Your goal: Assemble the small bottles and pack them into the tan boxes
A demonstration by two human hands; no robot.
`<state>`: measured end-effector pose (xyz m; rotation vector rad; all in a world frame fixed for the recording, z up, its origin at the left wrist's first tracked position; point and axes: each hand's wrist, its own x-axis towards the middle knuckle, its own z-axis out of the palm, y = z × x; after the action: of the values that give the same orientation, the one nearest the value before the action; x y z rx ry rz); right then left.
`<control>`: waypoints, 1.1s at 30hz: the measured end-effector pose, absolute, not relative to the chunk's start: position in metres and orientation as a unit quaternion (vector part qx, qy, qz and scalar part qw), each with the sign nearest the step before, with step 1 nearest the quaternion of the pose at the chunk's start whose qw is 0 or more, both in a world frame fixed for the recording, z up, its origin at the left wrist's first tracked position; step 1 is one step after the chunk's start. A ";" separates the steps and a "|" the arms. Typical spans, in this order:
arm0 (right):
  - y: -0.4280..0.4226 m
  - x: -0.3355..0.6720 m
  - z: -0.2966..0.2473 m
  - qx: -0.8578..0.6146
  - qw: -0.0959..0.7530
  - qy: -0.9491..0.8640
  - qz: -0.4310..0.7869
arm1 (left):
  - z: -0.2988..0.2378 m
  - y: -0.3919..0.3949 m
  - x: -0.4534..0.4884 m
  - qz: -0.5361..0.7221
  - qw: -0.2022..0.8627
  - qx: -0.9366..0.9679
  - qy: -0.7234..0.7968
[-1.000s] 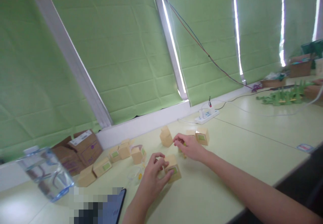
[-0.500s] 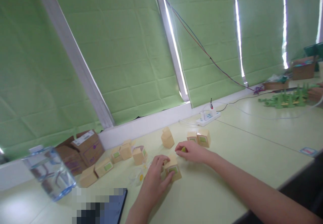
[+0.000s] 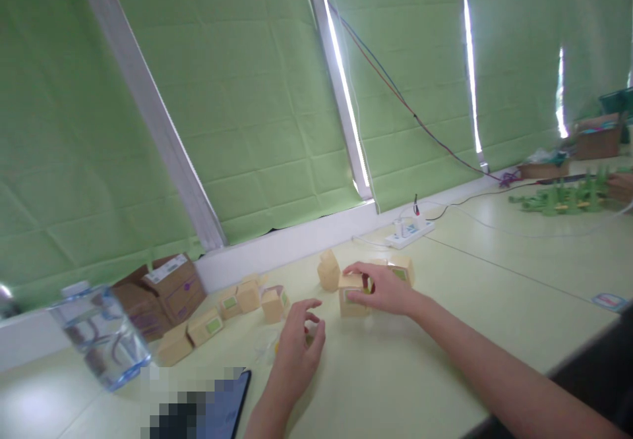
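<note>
My right hand grips a small tan cardboard box with a green label, fingers curled round its top and side, on the pale green table. My left hand hovers just left of it with fingers loosely curled and apart, holding nothing I can make out. Another tan box stands right behind the held one, and a labelled box sits behind my right hand. Several more tan boxes lie to the left.
A clear water bottle lies at the left edge. Brown cartons lean against the wall. A dark phone lies near the front. A white power strip with cables sits behind. Green parts and boxes lie far right.
My right hand has taken the labelled box from under my left hand and moved it back and to the right. My left hand has let go and now hovers.
</note>
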<state>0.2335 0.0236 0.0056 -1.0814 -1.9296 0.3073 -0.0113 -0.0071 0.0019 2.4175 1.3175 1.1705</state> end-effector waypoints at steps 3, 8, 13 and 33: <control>0.025 0.256 0.011 -0.486 0.407 -0.770 0.067 | 0.000 -0.007 -0.012 0.385 0.064 0.809 0.439; 0.030 0.278 0.008 -0.527 0.320 -0.787 0.018 | 0.000 -0.008 -0.013 0.377 0.047 0.813 0.441; 0.040 0.283 0.004 -0.547 0.321 -0.773 -0.027 | -0.001 -0.003 -0.014 0.385 0.020 0.810 0.441; 0.037 0.230 -0.018 -0.454 0.225 -0.862 0.025 | -0.001 0.013 -0.031 0.446 -0.052 0.753 0.481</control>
<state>0.2299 0.0369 -0.0182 -1.2523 -2.3767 0.0682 -0.0314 0.0125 -0.0006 2.4462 1.5636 1.4508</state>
